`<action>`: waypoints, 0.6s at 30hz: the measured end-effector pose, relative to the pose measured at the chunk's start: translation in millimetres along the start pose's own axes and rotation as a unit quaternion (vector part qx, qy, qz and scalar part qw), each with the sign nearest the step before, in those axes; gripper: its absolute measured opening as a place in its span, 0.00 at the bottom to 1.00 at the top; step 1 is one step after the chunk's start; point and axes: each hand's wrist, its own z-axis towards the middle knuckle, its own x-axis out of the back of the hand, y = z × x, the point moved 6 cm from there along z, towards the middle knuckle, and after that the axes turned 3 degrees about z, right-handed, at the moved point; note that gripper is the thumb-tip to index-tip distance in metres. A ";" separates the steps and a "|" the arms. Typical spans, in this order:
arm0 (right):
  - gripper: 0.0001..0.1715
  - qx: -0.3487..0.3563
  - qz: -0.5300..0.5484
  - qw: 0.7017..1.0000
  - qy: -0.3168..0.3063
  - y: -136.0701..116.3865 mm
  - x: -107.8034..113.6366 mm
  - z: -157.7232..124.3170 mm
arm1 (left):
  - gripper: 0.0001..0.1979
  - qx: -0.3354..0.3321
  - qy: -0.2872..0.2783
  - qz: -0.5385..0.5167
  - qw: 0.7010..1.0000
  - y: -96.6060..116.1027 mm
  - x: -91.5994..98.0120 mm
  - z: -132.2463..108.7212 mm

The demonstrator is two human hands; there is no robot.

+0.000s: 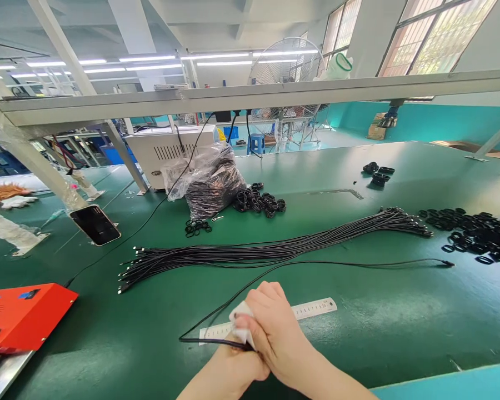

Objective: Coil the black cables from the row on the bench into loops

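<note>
My right hand (275, 328) is closed around a white cloth (240, 322) that pinches a single black cable (316, 263) folded into a loop at the near table edge. Beneath it, my left hand (233, 369) is closed on the same cable; its fingers are mostly covered by the right hand. Both hands rest over a steel ruler (314, 309) lying flat on the green table (400, 328). The cable's far end runs right to a plug (448, 264). Just beyond lies a long bundle of black cables (275, 250).
An orange box (25, 314) sits at the near left, a phone (95, 224) leans on a frame leg, a plastic bag of black rings (210, 180) stands at the centre back, and loose black rings (479, 233) lie at the right. A white machine (166, 147) is behind.
</note>
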 end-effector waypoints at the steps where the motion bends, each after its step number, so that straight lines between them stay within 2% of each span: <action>1: 0.27 -0.025 -0.012 1.000 0.015 4.9 -3.2 0.4 | 0.10 0.016 -0.019 -0.020 1.000 0.2 -4.6 1.6; 4: 0.26 -0.085 -0.001 0.996 0.038 24.7 -9.7 2.8 | 0.14 0.019 -0.046 -0.046 0.998 4.3 -14.4 5.2; 7: 0.23 -0.154 0.050 0.983 0.085 53.0 0.2 3.8 | 0.25 -0.066 -0.089 -0.117 0.987 14.1 -20.0 4.6; 10: 0.17 -0.195 0.083 0.960 0.183 69.6 25.4 -4.6 | 0.30 -0.148 -0.105 -0.121 0.976 19.2 -16.4 4.1; 11: 0.15 -0.173 0.083 0.958 0.212 66.4 33.6 -8.3 | 0.31 -0.163 -0.095 -0.103 0.977 18.9 -13.7 5.8; 13: 0.13 -0.071 0.069 0.967 0.236 46.4 43.0 -14.6 | 0.34 -0.183 -0.058 -0.073 0.979 18.0 -7.7 11.5; 14: 0.13 0.001 0.054 0.974 0.221 31.8 42.7 -17.2 | 0.35 -0.185 -0.037 -0.068 0.980 17.5 -5.0 14.6; 16: 0.17 0.135 0.000 0.980 0.145 5.7 33.2 -22.9 | 0.31 -0.168 -0.002 -0.083 0.982 16.5 -1.5 19.0; 18: 0.22 0.190 -0.081 0.975 0.080 0.4 24.2 -29.5 | 0.26 -0.150 0.008 -0.104 0.983 18.9 -0.7 17.4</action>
